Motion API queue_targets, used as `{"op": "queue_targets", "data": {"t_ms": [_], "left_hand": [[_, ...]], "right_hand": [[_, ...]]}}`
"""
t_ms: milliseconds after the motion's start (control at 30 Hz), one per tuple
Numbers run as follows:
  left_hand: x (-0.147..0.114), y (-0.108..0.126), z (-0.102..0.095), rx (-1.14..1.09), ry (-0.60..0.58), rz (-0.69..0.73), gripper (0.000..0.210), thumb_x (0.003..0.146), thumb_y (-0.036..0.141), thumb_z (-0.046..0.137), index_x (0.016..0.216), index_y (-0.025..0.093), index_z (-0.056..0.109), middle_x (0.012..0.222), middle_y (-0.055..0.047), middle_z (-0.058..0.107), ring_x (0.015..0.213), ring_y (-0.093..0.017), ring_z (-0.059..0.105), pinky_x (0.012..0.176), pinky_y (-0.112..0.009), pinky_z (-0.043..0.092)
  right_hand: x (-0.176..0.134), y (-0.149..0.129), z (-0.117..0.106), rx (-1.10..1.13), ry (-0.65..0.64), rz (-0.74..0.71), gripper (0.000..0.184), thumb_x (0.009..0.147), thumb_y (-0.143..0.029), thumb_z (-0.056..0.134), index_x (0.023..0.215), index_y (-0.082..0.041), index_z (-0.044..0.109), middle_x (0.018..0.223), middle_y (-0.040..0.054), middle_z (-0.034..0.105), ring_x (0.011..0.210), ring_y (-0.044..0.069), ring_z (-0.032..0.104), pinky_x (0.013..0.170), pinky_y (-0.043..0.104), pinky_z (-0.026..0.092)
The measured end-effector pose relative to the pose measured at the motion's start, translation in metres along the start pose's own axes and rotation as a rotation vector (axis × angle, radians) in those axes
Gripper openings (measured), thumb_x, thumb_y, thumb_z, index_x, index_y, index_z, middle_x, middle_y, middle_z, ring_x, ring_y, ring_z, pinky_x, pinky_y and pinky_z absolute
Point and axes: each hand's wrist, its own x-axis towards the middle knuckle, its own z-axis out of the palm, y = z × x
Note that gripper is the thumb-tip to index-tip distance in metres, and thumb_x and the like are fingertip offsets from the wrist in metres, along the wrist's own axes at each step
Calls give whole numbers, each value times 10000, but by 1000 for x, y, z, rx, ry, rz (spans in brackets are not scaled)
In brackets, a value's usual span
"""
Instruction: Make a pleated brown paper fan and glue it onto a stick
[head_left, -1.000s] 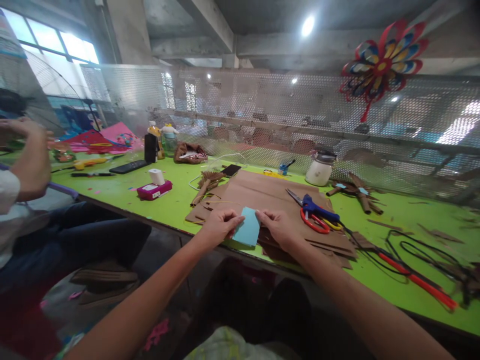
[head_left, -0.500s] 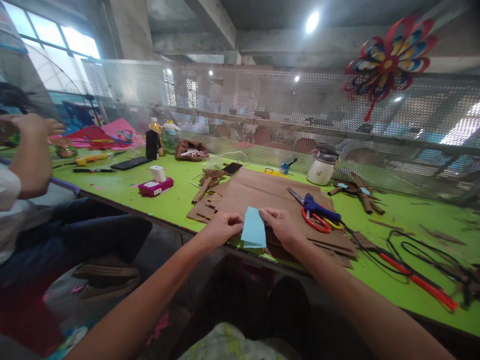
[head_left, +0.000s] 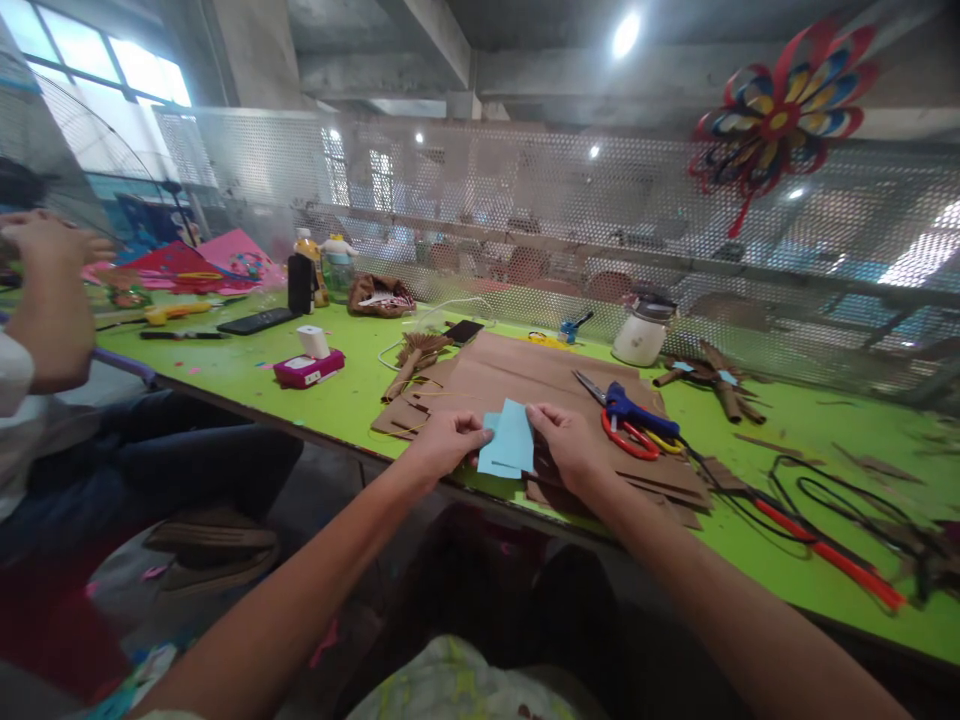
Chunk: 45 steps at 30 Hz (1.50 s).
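Note:
Light blue paper (head_left: 510, 440) is held between my two hands over the near edge of the green table (head_left: 360, 385). It shows as two overlapping layers, spread slightly apart. My left hand (head_left: 448, 442) pinches its left side. My right hand (head_left: 564, 440) pinches the upper right edge, thumb and fingers closed. Behind the paper lie brown kraft paper sheets (head_left: 525, 370), stacked on the table. Scissors (head_left: 634, 415) with blue, red and yellow on the handles rest on that stack, close to my right hand.
A red-handled tool with a black cord (head_left: 832, 560) lies at the right, near brown paper scraps. A white jar (head_left: 643, 332) stands by the perforated screen. Left are a magenta box (head_left: 309, 370), a black phone (head_left: 259, 321) and a seated person's arm (head_left: 56, 300).
The blue paper has risen slightly, and its two layers have slid apart, so the piece looks wider. Both hands still pinch it.

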Motion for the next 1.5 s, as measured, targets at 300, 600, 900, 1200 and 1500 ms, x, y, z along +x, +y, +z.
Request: {"op": "queue_targets", "data": {"t_ms": [300, 600, 900, 1200, 1500], "left_hand": [[-14, 3, -19, 73, 120, 38, 268, 588, 378, 635, 617, 154, 491, 447, 58, 462, 425, -70, 404, 438, -183, 271], [-16, -7, -25, 131, 94, 84, 262, 615, 371, 629, 637, 121, 554, 544, 31, 485, 506, -79, 411, 493, -197, 301], [-32, -2, -45, -152, 222, 85, 384, 664, 462, 614, 894, 155, 595, 776, -6, 619, 603, -112, 533, 568, -220, 421], [-52, -13, -67, -176, 372, -2, 313, 620, 383, 676, 818, 148, 619, 654, 14, 613, 531, -105, 517, 495, -200, 400], [-72, 3, -63, 478, 1030, 562, 146, 720, 313, 594, 787, 189, 634, 788, 3, 571, 711, -120, 508, 639, -206, 402]], "right_hand": [[7, 6, -8, -52, 146, 2, 353, 574, -378, 679, 813, -151, 554, 600, -14, 571, 478, 101, 476, 462, 226, 378], [1, -2, -2, -187, 163, -69, 491, 586, -395, 654, 1002, -145, 573, 584, -36, 523, 472, 87, 439, 443, 212, 354], [3, -4, -11, -581, 201, -332, 436, 766, -256, 475, 1197, -199, 508, 613, -31, 491, 505, 99, 399, 485, 220, 331], [-19, -22, 9, -1338, -5, -770, 368, 826, -244, 432, 1151, -107, 535, 1091, 154, 518, 1041, 276, 397, 898, 417, 333], [-18, -14, 33, -1482, -212, -642, 460, 773, -259, 498, 1206, -109, 454, 1158, 142, 477, 1057, 269, 395, 873, 373, 361]]}}
